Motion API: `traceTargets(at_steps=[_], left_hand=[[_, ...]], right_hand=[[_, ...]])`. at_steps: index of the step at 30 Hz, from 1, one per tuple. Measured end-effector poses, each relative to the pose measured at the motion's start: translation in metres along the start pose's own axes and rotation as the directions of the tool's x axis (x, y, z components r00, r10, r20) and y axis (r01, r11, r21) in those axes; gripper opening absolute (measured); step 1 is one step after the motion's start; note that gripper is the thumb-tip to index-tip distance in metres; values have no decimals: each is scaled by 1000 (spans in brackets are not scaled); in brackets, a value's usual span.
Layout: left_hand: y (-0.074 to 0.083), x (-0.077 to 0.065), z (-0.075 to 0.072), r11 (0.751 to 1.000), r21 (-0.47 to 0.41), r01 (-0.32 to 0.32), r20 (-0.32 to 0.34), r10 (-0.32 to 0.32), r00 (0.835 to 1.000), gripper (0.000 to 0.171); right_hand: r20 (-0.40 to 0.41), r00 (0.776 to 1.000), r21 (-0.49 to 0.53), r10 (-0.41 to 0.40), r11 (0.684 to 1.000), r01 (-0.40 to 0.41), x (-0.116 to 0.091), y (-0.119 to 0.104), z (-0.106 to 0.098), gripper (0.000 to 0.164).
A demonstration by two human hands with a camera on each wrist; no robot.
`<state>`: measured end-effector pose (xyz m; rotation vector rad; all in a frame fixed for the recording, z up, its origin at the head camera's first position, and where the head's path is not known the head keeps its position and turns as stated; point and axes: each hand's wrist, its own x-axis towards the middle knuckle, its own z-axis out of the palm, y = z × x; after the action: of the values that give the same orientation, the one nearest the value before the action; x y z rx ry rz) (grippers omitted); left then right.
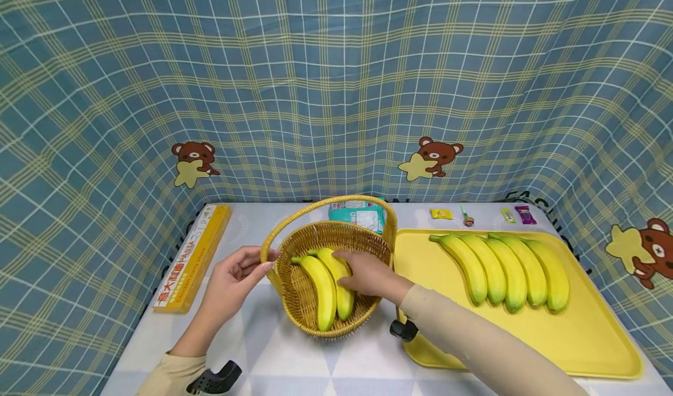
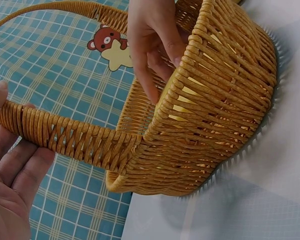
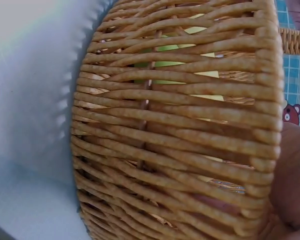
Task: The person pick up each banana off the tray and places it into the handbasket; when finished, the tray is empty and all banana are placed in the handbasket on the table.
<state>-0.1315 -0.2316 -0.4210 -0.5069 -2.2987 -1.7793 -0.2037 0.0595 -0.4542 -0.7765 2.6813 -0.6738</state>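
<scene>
Mid-frame, the right hand [image 1: 368, 274] rests on two bananas [image 1: 328, 282] inside the wicker basket [image 1: 363, 241], its grip loosely around one; the left hand [image 1: 236, 276] steadies the handle [image 2: 70, 137], fingers relaxed. Releasing cleanly seems next.

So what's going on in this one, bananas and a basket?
A person is working at a wicker basket on the table. The left hand touches the basket's handle where it meets the rim. The right hand reaches inside and rests on one of the two bananas in the basket. Four more bananas lie in a row on the yellow tray to the right.
</scene>
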Motion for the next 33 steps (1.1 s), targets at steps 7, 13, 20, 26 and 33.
traceTargets(at_steps=[7,13,20,26,33], left_hand=[[-1,-1,0,1000,3,4,0,-4,1000,21],[-1,-1,0,1000,0,-9,-5,9,1000,22],[-1,-1,0,1000,-7,-8,2,8,1000,22],[-1,-1,0,1000,-9,1,0,-1,1000,23],[0,0,1,1000,-11,-5,4,5,1000,23]], right_hand=[[-82,997,65,-11,998,17,-20,3,-6,55],[-222,972,57,-83,994,97,-50,14,-14,48],[-354,927,-9,-124,992,129,-92,40,-23,44],[-410,911,-22,-41,999,35,-119,76,-34,43],[-423,902,-43,81,993,-110,-140,123,-50,48]])
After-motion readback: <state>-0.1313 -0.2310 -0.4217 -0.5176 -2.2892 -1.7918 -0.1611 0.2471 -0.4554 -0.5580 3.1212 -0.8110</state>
